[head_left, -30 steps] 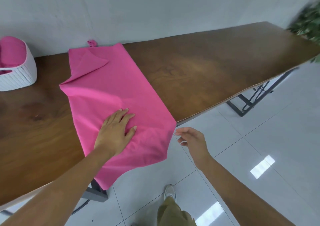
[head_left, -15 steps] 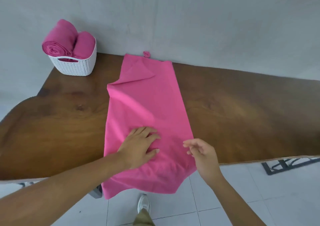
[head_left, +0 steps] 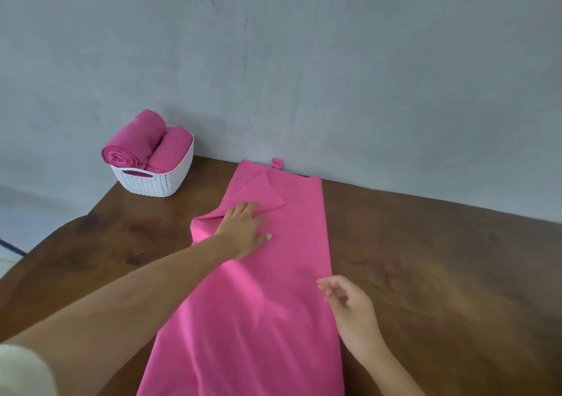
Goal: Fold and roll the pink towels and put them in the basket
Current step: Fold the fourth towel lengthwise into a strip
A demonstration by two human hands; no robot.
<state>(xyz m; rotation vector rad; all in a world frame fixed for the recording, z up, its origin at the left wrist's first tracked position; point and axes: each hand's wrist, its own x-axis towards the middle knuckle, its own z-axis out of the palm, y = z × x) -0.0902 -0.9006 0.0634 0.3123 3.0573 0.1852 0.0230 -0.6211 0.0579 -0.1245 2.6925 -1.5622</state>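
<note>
A long pink towel (head_left: 292,268) lies folded lengthwise across the wooden table (head_left: 441,268), its far left corner turned in as a triangle. My left hand (head_left: 246,228) rests flat on the towel just below that triangle, fingers straight. My right hand (head_left: 349,304) hovers at the towel's right edge, fingers loosely curled, holding nothing. A white woven basket (head_left: 158,182) stands at the table's far left corner with two rolled pink towels (head_left: 146,146) in it.
A grey wall (head_left: 304,61) runs right behind the table. A small pink loop (head_left: 277,162) of the towel sticks up at the wall. Bare wood lies to the left and right of the towel.
My left hand has slid up the towel from its near part to just below the folded corner. My right hand has stayed by the right edge. The view has swung left and closer.
</note>
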